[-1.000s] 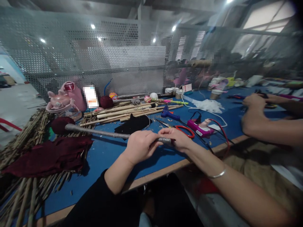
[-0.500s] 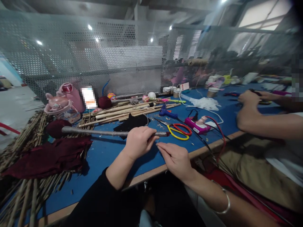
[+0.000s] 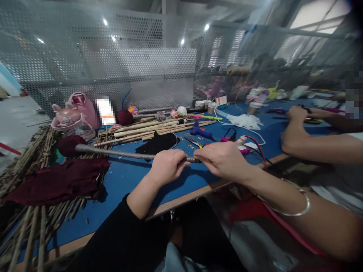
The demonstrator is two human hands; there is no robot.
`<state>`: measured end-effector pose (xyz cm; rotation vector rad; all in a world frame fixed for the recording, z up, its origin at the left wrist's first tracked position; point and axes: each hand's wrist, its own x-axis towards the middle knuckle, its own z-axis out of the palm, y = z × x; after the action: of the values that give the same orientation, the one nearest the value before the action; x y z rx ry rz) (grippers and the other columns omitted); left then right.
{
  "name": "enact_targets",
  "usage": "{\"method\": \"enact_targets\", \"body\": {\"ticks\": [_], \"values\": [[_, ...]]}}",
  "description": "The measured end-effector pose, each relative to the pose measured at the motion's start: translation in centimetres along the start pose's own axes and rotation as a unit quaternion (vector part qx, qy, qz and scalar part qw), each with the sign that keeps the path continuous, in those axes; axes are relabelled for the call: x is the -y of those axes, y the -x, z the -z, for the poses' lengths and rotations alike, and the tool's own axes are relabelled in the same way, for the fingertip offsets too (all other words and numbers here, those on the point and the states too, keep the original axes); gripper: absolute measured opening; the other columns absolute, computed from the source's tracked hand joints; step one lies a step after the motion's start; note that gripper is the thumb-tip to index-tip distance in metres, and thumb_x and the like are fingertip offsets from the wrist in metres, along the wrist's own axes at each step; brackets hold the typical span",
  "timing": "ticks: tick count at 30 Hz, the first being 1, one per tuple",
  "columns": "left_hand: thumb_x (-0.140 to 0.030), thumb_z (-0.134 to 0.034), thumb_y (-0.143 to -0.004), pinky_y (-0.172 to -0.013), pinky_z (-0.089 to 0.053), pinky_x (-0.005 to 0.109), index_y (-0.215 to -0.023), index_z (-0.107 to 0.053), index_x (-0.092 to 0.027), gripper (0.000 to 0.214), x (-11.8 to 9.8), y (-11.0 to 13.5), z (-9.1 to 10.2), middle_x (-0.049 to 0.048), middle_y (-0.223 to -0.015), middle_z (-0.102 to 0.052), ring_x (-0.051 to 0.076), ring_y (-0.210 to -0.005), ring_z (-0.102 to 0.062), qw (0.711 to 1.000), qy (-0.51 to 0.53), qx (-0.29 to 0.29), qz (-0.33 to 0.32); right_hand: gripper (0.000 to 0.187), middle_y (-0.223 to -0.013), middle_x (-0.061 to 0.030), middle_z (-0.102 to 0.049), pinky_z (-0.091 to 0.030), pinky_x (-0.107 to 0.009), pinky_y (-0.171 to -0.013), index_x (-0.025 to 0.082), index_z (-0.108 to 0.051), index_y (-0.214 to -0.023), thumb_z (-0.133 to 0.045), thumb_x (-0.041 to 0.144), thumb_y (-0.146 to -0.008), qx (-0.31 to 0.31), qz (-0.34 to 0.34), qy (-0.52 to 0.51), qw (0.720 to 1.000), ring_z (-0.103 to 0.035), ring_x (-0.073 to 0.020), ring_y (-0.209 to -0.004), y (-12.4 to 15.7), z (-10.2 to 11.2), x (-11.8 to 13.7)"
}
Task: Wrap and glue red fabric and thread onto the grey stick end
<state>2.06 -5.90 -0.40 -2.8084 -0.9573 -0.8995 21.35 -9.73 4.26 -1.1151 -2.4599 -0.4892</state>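
Observation:
A long stick (image 3: 121, 153) wrapped in grey lies slantwise above the table, with a dark red ball (image 3: 70, 146) at its left end. My left hand (image 3: 167, 165) is closed around the stick near its right end. At that end, the fingers of my right hand (image 3: 222, 160) are pinched together on the tip; anything small between them is hidden. Beneath the stick is a piece of black cloth (image 3: 156, 143). Scissors (image 3: 193, 142) lie just behind my right hand, mostly covered by it. Dark red cloth (image 3: 59, 179) rests over a bundle of thin sticks at left.
A blue glue gun (image 3: 200, 131), pale wooden sticks (image 3: 150, 131) and a white crumpled heap (image 3: 245, 121) lie on the blue table (image 3: 124, 196). Pink containers (image 3: 68, 117) stand at back left near a mesh screen (image 3: 136, 68). Another person's arm (image 3: 320, 145) reaches in at right.
My right hand has moved up and left from below the stick onto its right end, covering the scissors' handles and part of the power strip. My left hand keeps its grip.

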Motion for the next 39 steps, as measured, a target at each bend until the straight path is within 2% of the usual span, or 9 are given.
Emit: {"method": "enact_targets", "body": {"ticks": [5, 8, 10, 15, 18, 23, 29, 35, 39], "values": [[-0.040, -0.044, -0.084, -0.061, -0.040, 0.027, -0.087, -0.058, -0.021, 0.023, 0.0, 0.2, 0.0, 0.0012, -0.079, -0.064, 0.017, -0.072, -0.059, 1.000, -0.005, -0.005, -0.004, 0.018, -0.072, -0.0023, -0.070, -0.036, -0.024, -0.059, 0.020, -0.068, -0.076, -0.051, 0.026, -0.080, 0.002, -0.092, -0.090, 0.992, -0.061, -0.0151, -0.065, -0.8, -0.2, -0.9], [-0.041, -0.043, -0.085, -0.059, -0.039, 0.027, -0.087, -0.058, -0.021, 0.026, 0.1, 0.3, 0.1, 0.0011, -0.077, -0.063, 0.016, -0.070, -0.058, 1.000, -0.009, -0.020, -0.012, 0.017, -0.056, 0.0004, -0.064, -0.035, -0.023, -0.053, 0.018, -0.066, -0.066, -0.054, 0.026, -0.076, 0.051, -0.171, -0.245, 0.953, -0.054, -0.0117, -0.053, -1.5, -0.8, -1.6], [-0.042, -0.041, -0.086, -0.059, -0.038, 0.027, -0.088, -0.059, -0.021, 0.028, 0.1, 0.4, 0.1, 0.0014, -0.075, -0.063, 0.016, -0.069, -0.058, 0.999, -0.014, -0.032, -0.019, 0.015, -0.051, 0.0017, -0.059, -0.033, -0.022, -0.049, 0.017, -0.063, -0.063, -0.058, 0.028, -0.071, 0.092, -0.232, -0.400, 0.882, -0.050, -0.0100, -0.049, -1.7, -2.0, -2.0], [-0.040, -0.042, -0.085, -0.058, -0.038, 0.027, -0.087, -0.059, -0.021, 0.026, 0.1, 0.5, 0.0, 0.0016, -0.075, -0.063, 0.015, -0.068, -0.057, 0.998, -0.020, -0.045, -0.038, 0.018, -0.042, 0.0078, -0.040, -0.014, -0.019, -0.036, 0.015, -0.056, -0.061, -0.066, 0.029, -0.057, 0.122, -0.375, -0.692, 0.605, -0.026, -0.0035, -0.035, -0.3, -6.1, -1.6], [-0.039, -0.044, -0.085, -0.060, -0.039, 0.027, -0.089, -0.059, -0.020, 0.024, 0.1, 0.5, -0.2, 0.0020, -0.077, -0.064, 0.016, -0.069, -0.058, 0.997, -0.020, -0.062, -0.033, 0.019, -0.041, 0.0114, -0.029, -0.009, -0.019, -0.037, 0.017, -0.055, -0.068, -0.068, 0.024, -0.056, 0.083, -0.400, -0.751, 0.520, -0.017, -0.0022, -0.035, 1.0, -7.1, 0.2], [-0.037, -0.045, -0.084, -0.062, -0.041, 0.027, -0.090, -0.059, -0.019, 0.024, 0.0, 0.4, -0.3, 0.0033, -0.078, -0.063, 0.016, -0.071, -0.058, 0.995, -0.021, -0.091, -0.031, 0.023, -0.046, 0.0100, -0.030, -0.008, -0.021, -0.037, 0.015, -0.060, -0.078, -0.068, 0.030, -0.062, -0.036, -0.424, -0.707, 0.565, -0.017, -0.0019, -0.037, 2.4, -7.3, 2.8], [-0.034, -0.049, -0.082, -0.063, -0.041, 0.028, -0.091, -0.058, -0.018, 0.021, -0.2, 0.6, 0.3, 0.0038, -0.081, -0.065, 0.017, -0.072, -0.058, 0.991, -0.009, -0.125, -0.046, 0.022, -0.046, 0.0088, -0.033, -0.011, -0.021, -0.037, 0.015, -0.059, -0.071, -0.070, 0.030, -0.059, -0.104, -0.438, -0.688, 0.569, -0.020, -0.0026, -0.037, 2.7, -8.0, 0.6], [-0.034, -0.047, -0.082, -0.062, -0.041, 0.028, -0.091, -0.058, -0.018, 0.021, -0.2, 0.6, 0.3, 0.0029, -0.079, -0.064, 0.016, -0.072, -0.058, 0.991, -0.011, -0.124, -0.056, 0.023, -0.056, 0.0036, -0.048, -0.026, -0.019, -0.039, 0.017, -0.062, -0.079, -0.067, 0.037, -0.068, -0.060, -0.398, -0.655, 0.640, -0.037, -0.0050, -0.043, 2.3, -6.0, -1.6], [-0.036, -0.046, -0.082, -0.062, -0.041, 0.028, -0.091, -0.058, -0.019, 0.022, -0.1, 0.6, 0.2, 0.0023, -0.077, -0.063, 0.016, -0.070, -0.057, 0.994, -0.013, -0.097, -0.051, 0.046, -0.078, -0.0054, -0.059, -0.040, -0.022, -0.047, 0.016, -0.064, -0.091, -0.053, 0.057, -0.073, 0.054, -0.367, -0.718, 0.589, -0.054, -0.0133, -0.063, 1.3, -4.6, -1.6]]}}
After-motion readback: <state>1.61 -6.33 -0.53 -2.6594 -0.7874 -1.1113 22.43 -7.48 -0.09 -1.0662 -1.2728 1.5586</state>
